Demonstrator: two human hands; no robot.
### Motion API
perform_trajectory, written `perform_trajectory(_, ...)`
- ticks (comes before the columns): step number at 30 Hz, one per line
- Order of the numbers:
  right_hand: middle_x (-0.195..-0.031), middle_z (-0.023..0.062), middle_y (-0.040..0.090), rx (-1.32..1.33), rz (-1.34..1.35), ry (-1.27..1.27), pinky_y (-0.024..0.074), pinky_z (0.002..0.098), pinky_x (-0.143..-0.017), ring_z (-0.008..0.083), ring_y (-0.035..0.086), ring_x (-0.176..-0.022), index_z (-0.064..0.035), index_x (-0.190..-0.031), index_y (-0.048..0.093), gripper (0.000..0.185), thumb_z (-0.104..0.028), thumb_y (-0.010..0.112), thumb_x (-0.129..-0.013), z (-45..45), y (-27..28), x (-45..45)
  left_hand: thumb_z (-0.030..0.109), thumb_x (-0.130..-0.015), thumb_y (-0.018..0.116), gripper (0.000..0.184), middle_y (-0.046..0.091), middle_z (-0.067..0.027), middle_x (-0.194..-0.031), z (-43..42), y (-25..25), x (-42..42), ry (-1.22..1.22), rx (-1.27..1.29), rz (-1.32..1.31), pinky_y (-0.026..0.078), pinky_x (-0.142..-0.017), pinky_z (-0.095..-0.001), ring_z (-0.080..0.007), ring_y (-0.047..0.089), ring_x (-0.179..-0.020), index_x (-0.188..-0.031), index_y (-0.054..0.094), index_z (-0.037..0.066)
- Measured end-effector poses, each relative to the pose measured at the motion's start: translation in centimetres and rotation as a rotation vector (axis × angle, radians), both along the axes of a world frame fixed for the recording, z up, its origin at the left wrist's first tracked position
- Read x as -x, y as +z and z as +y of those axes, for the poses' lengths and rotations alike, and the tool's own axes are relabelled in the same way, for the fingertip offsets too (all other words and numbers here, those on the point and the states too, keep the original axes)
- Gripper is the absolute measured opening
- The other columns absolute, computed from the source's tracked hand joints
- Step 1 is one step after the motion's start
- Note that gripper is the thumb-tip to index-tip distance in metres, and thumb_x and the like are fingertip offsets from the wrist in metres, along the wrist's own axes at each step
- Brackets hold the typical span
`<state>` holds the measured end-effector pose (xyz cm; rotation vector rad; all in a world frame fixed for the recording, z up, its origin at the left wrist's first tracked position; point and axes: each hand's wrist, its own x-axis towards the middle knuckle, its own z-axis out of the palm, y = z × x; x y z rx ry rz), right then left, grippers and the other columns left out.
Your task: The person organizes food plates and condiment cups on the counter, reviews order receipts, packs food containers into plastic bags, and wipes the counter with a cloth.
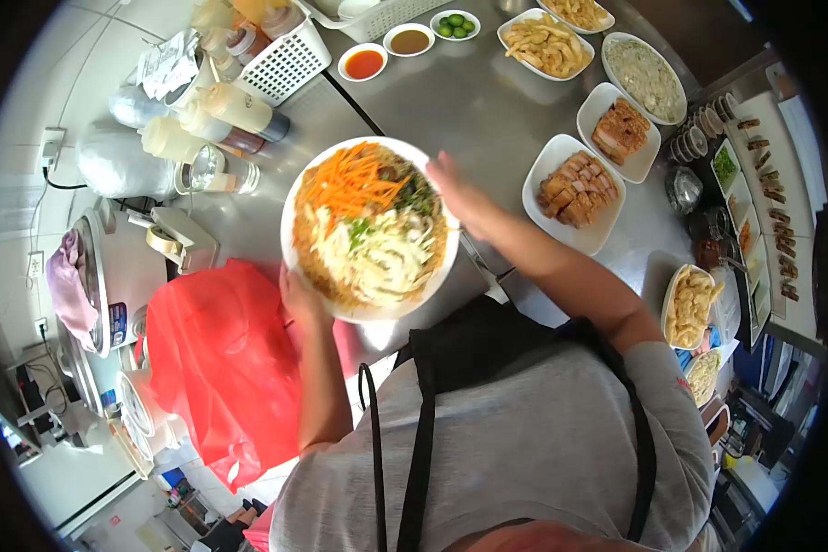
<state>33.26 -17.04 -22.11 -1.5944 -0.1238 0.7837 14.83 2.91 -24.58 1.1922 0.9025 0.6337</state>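
A white round bowl point(368, 315) of noodles is in front of my chest, above the steel counter. Shredded carrot point(354, 179), pale shredded cabbage point(377, 253), dark greens point(416, 193) and a pinch of chopped green onion cover the noodles. My left hand point(301, 299) grips the bowl at its lower-left rim, its fingers partly hidden under it. At the upper-right rim, my right hand point(458, 195) is against the bowl, blurred, its fingers along the edge. A red plastic bag point(221, 359) hangs beside my left forearm.
Sauce bottles point(235, 106) and a white basket point(285, 60) stand at upper left. Beyond the bowl are small dishes of orange sauce point(363, 63), brown sauce point(408, 40) and green citrus point(455, 26). Dishes of sliced pork point(575, 189) and fried strips point(547, 46) stand right.
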Motion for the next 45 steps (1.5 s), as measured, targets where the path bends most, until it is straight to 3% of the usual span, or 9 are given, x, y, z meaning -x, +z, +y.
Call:
perform_trajectory(4, -0.115, 0.0090, 0.047, -0.066, 0.189, -0.165, 0.0358, 0.0297, -0.087, 0.0170, 0.046, -0.101, -0.0020, -0.119, 0.040, 0.064, -0.054, 0.031, -0.082, -0.3, -2.5, -7.8, 0.012, -0.088, 0.028, 0.034, 0.048, -0.0143, -0.110, -2.1, 0.6, -6.3, -0.021, -0.013, -0.063, 0.039, -0.083, -0.0300, -0.0204, 0.049, -0.096, -0.119, 0.035, -0.002)
perform_trajectory(15, -0.120, 0.0138, 0.042, 0.084, -0.078, -0.257, 0.0280, 0.0283, -0.093, 0.0186, 0.040, -0.109, 0.0019, -0.121, 0.037, 0.070, -0.056, 0.027, -0.082, -5.9, -0.1, -17.9, 0.020, -0.089, 0.033, 0.042, 0.038, -0.0147, -0.118, -7.9, -0.5, -15.3, -0.360, -0.089, -0.191, 0.032, -0.090, -0.0299, -0.0193, 0.040, -0.107, -0.123, 0.025, -0.004)
perform_trajectory(18, -0.122, 0.0184, 0.038, 0.065, -0.054, -0.315, 0.0286, 0.0289, -0.093, 0.0214, 0.039, -0.110, 0.0021, -0.124, 0.032, 0.073, -0.057, 0.027, -0.082, -8.5, 0.1, -18.3, 0.024, -0.089, 0.033, 0.045, 0.038, -0.0156, -0.118, -7.9, -1.2, -15.7, -0.461, 0.238, -0.410, 0.031, -0.091, -0.0302, -0.0199, 0.039, -0.107, -0.123, 0.024, -0.005)
perform_trajectory(22, -0.129, 0.0164, 0.028, 0.061, 0.234, -0.568, 0.0271, 0.0338, -0.094, 0.0223, 0.030, -0.118, 0.0002, -0.128, 0.023, 0.078, -0.060, 0.029, -0.079, -8.8, 4.3, -14.0, 0.039, -0.089, 0.026, 0.058, 0.033, -0.0183, -0.123, -5.2, -1.2, -18.4, -0.551, -0.161, -0.176, 0.025, -0.096, -0.0320, -0.0243, 0.034, -0.113, -0.123, 0.021, -0.007)
perform_trajectory(26, -0.131, 0.0257, 0.017, 0.739, -0.491, -0.249, 0.0149, 0.0476, -0.097, 0.0403, 0.016, -0.121, 0.0021, -0.128, 0.019, 0.075, -0.056, 0.026, -0.081, -7.4, -1.0, -12.6, 0.038, -0.088, 0.029, 0.061, 0.022, -0.0216, -0.130, -4.4, 0.2, -21.5, -0.542, -0.309, -0.079, 0.016, -0.100, -0.0327, -0.0282, 0.020, -0.122, -0.126, 0.016, -0.007)
perform_trajectory(32, -0.129, 0.0324, 0.010, 0.865, -0.671, -0.163, 0.0034, 0.0542, -0.096, 0.0464, 0.004, -0.121, 0.0031, -0.127, 0.018, 0.073, -0.053, 0.027, -0.081, -5.9, 0.8, -11.3, 0.017, -0.078, 0.051, 0.052, 0.029, -0.0267, -0.124, -0.6, 6.7, -31.3, -0.479, -1.117, -0.189, 0.018, -0.099, -0.0380, -0.0352, 0.025, -0.118, -0.119, 0.030, -0.008)
perform_trajectory(36, -0.130, 0.0291, 0.013, 0.689, -0.753, -0.232, 0.0071, 0.0533, -0.096, 0.0461, 0.009, -0.121, 0.0006, -0.126, 0.024, 0.065, -0.048, 0.030, -0.082, -6.8, 2.9, -11.9, 0.031, -0.074, 0.054, 0.054, 0.042, -0.0218, -0.116, 4.0, 7.1, -42.9, -0.521, -1.470, 0.418, 0.032, -0.091, -0.0405, -0.0355, 0.040, -0.109, -0.115, 0.041, -0.002)
perform_trajectory(39, -0.130, 0.0270, 0.017, 0.564, -0.875, -0.184, 0.0122, 0.0482, -0.097, 0.0428, 0.013, -0.121, -0.0024, -0.124, 0.029, 0.053, -0.036, 0.037, -0.084, -7.5, 4.1, -11.9, 0.036, -0.070, 0.056, 0.056, 0.043, -0.0216, -0.116, 5.4, 5.8, -48.0, -0.697, -1.282, 0.699, 0.035, -0.088, -0.0408, -0.0344, 0.042, -0.107, -0.111, 0.045, -0.001)
perform_trajectory(45, -0.126, 0.0286, 0.024, 0.517, -0.892, -0.189, 0.0235, 0.0410, -0.095, 0.0407, 0.025, -0.117, -0.0010, -0.117, 0.039, 0.044, -0.027, 0.047, -0.082, -8.9, 4.9, -11.7, 0.032, -0.068, 0.056, 0.059, 0.041, -0.0215, -0.117, 6.7, 5.6, -50.3, -1.162, -1.410, 0.948, 0.035, -0.090, -0.0379, -0.0321, 0.038, -0.111, -0.115, 0.042, -0.001)
